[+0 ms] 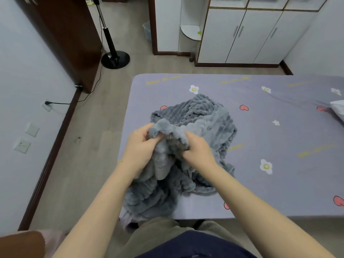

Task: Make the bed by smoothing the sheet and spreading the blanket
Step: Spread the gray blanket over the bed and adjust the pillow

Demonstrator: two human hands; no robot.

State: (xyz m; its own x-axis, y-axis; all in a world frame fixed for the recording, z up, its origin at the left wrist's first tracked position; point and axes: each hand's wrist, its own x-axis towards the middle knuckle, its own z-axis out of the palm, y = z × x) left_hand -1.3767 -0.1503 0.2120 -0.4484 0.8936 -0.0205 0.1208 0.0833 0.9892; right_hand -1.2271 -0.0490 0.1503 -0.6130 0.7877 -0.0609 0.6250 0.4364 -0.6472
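A grey ribbed fleece blanket (pixel 202 123) lies bunched in a heap on the near left part of the bed. The bed is covered by a lilac sheet (pixel 270 127) printed with flowers, hearts and stars, lying mostly flat with faint creases at the far right. My left hand (pixel 140 146) grips a raised fold of the blanket's edge. My right hand (pixel 198 149) pinches the same edge a little to the right. Part of the blanket hangs over the bed's near edge against my legs.
A white pillow (pixel 337 108) shows at the right edge of the bed. A black fan stand (pixel 115 59) with its cable stands on the floor beyond the bed's left corner. White cupboards (pixel 247 36) line the far wall. A brown door (pixel 70 38) is at the left.
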